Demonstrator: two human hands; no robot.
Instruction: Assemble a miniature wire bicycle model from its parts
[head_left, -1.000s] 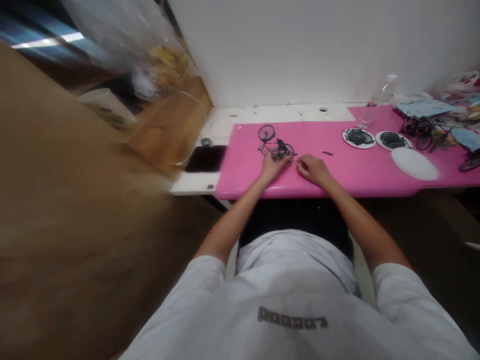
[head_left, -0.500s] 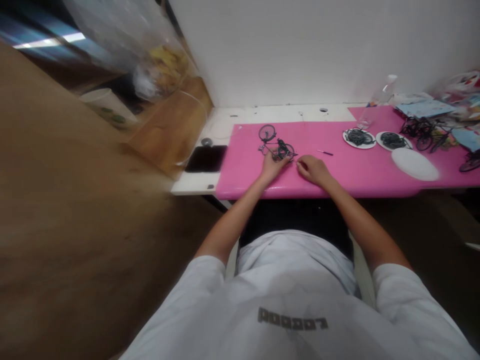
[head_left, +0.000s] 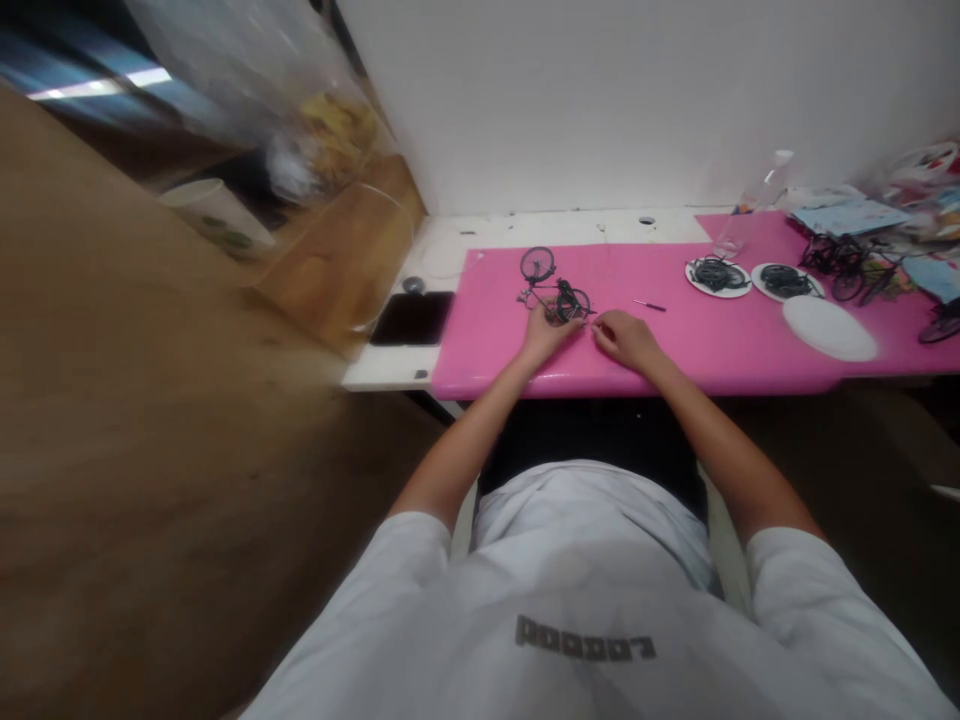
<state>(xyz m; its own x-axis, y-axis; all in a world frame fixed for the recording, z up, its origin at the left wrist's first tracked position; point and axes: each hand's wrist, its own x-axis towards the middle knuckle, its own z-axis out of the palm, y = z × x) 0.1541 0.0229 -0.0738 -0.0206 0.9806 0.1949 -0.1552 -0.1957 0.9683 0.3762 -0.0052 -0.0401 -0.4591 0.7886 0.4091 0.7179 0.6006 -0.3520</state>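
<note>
Pink sheet before a white wall: toy bicycle toward its left side, left hand gripping near the closer wheel. Right hand just apart, pinched; contents indiscernible. Apparent step: detail work at that wheel, calling next for steady support, fine alignment.

Laid over table, before wall: mat. On its L part, model bicycle, near end within L hand. Just to R of it, on mat too, R hand. Behind R hand & slightly to R, screwdriver. Farther R, side by side, first plate and second plate, both w/ parts on. In front of second plate, third plate. Behind first plate, bottle. R of plates, heap of model bicycles; behind heap, sheets. Left of mat, on table, tablet or phone.
</note>
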